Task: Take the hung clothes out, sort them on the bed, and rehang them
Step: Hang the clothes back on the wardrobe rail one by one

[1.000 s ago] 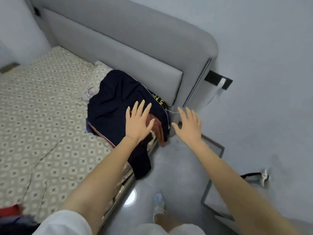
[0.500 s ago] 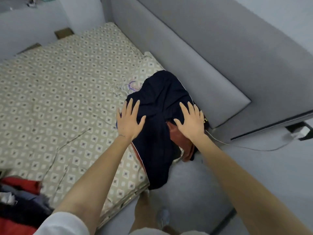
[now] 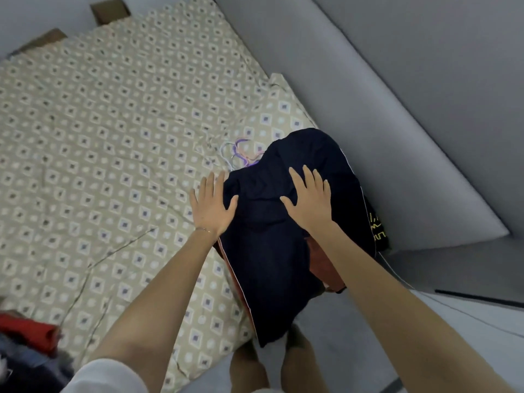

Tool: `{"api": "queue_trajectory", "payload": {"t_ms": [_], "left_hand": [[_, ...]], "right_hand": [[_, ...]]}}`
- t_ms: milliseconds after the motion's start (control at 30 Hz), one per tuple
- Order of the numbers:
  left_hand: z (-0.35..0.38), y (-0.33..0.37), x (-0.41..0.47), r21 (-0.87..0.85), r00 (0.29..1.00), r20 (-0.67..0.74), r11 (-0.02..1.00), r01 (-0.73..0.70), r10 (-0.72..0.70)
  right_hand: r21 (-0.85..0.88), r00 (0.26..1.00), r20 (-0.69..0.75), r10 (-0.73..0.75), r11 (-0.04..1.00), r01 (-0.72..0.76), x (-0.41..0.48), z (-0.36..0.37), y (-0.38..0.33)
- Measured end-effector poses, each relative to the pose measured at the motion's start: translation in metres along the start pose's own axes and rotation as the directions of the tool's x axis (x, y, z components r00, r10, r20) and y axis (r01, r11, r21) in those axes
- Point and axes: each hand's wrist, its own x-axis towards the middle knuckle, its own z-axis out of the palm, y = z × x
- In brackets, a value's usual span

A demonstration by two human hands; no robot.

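1. Both hands have come down onto the clothes since a second ago, when they hung in the air. The right hand [image 3: 309,199] has since slid from the pile's right edge up onto its top.
2. Head view: the left hand [image 3: 212,207] lies flat at the pile's left edge, fingers straight and spread. Its thumb rests on the navy garment [image 3: 278,251], and it grips nothing. A thin bracelet [image 3: 202,230] circles the wrist.
3. The right hand presses flat on the navy garment, fingers straight and fanned, holding nothing.
4. The navy garment tops the pile at the corner of the bed [image 3: 99,137], against the grey headboard [image 3: 397,143]. Its lower end hangs over the mattress edge.
5. A rust-brown garment [image 3: 320,265] shows beneath it, under the right forearm.
6. A black garment [image 3: 377,231] at the pile's right side carries yellow print, but the marks cannot be read.
7. Purple, pink and white hangers [image 3: 241,154] poke out at the pile's far end, just beside the pillow [image 3: 280,114].
8. A second heap of red and dark clothes [image 3: 28,336] sits at the bed's near left corner, well apart from the pile.
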Motion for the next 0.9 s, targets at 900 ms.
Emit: {"api": "queue_trajectory", "payload": {"t_ms": [900], "left_hand": [[0.127,0.000,0.092,-0.453,0.917,0.119,0.801,0.392,-0.382]], "right_hand": [[-0.174,0.947,0.022,-0.321,0.932,0.320,0.183,0.082,0.021]]}}
